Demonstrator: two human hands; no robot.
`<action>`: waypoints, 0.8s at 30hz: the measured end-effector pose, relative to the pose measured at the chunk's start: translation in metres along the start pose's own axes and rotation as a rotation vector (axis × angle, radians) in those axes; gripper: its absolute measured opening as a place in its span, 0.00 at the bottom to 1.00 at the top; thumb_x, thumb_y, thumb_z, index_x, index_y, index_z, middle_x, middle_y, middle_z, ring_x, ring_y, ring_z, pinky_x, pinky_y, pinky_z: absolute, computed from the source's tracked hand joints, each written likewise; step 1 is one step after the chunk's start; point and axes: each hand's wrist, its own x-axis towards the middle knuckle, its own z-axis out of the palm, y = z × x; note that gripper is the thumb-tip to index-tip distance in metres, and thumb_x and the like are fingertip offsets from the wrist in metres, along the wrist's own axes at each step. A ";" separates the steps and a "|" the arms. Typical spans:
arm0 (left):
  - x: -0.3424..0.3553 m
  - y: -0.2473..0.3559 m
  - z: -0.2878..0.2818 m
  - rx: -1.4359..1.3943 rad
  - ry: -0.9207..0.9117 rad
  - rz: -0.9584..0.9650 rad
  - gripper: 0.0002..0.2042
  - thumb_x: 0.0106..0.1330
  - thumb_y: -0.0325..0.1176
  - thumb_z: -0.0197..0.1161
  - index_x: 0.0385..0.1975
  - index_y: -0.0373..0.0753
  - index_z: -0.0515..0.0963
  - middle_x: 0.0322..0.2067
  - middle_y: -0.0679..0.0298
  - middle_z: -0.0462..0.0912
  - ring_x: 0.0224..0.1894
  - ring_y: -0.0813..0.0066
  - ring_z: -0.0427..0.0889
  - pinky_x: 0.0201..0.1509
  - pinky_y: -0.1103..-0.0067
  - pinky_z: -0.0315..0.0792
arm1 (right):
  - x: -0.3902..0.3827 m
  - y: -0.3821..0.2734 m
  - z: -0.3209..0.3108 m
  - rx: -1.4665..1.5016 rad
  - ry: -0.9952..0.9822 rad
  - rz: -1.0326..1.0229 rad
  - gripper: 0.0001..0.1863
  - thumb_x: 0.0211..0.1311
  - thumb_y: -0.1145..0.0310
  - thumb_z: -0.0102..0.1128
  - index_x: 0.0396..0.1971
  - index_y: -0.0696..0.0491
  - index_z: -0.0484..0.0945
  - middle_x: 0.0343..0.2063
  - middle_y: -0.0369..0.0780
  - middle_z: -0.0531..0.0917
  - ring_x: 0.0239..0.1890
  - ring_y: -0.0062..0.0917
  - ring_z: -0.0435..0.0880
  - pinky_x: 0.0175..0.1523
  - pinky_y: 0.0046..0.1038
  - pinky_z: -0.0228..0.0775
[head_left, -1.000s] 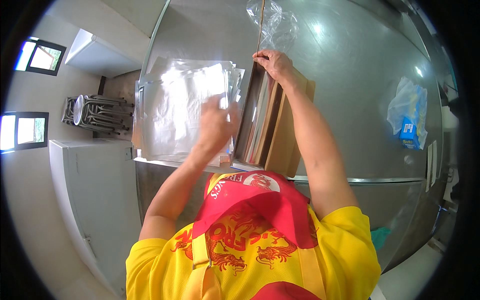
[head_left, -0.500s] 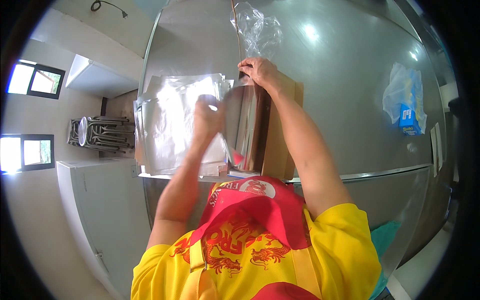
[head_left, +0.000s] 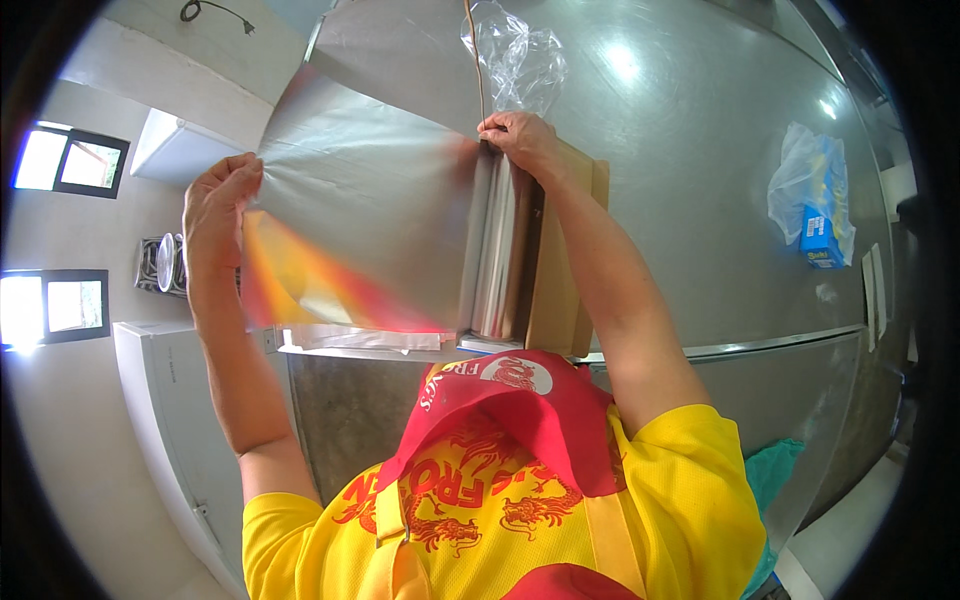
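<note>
A wide sheet of aluminium foil (head_left: 370,190) stretches leftward from a foil roll (head_left: 497,250) lying in a long brown cardboard box (head_left: 568,270). My left hand (head_left: 222,205) is closed on the sheet's left edge, raised past the table's left side. The foil's lower part reflects yellow and red. My right hand (head_left: 522,140) stays at the far end of the roll, its fingertips pinched together by the foil's far corner; what lies between them is hidden. A thin brown cord (head_left: 474,55) runs down to those fingertips. Below the foil shows the near edge of the stacked foil sheets (head_left: 340,338).
Crumpled clear plastic (head_left: 515,60) lies beyond my right hand on the steel table (head_left: 700,220). At the right are a blue box (head_left: 820,240) and a pale plastic bag (head_left: 795,185). Stools (head_left: 160,265) and a white cabinet (head_left: 200,430) stand left of the table.
My left hand has moved from over the stack out to the left, drawing the foil sheet out across the stack. My right hand has hardly moved.
</note>
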 end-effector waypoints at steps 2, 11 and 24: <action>0.002 0.008 -0.006 -0.019 0.012 -0.013 0.11 0.65 0.32 0.68 0.42 0.31 0.83 0.31 0.68 0.82 0.36 0.81 0.76 0.47 0.83 0.69 | -0.001 -0.001 0.000 0.000 0.000 0.005 0.12 0.62 0.56 0.64 0.43 0.41 0.88 0.39 0.34 0.90 0.42 0.28 0.88 0.50 0.32 0.76; 0.027 -0.065 -0.044 0.216 0.097 -0.159 0.06 0.64 0.30 0.67 0.33 0.33 0.84 0.28 0.67 0.83 0.30 0.79 0.77 0.40 0.81 0.71 | -0.001 0.005 0.002 -0.031 0.016 0.030 0.11 0.63 0.56 0.65 0.43 0.40 0.88 0.38 0.32 0.90 0.41 0.28 0.88 0.49 0.32 0.77; 0.011 -0.317 -0.082 0.871 0.412 -0.511 0.12 0.57 0.37 0.71 0.36 0.36 0.88 0.40 0.50 0.88 0.47 0.57 0.87 0.53 0.67 0.78 | 0.000 -0.001 0.002 -0.061 -0.035 0.097 0.11 0.66 0.54 0.66 0.43 0.40 0.89 0.38 0.35 0.90 0.42 0.30 0.88 0.49 0.32 0.76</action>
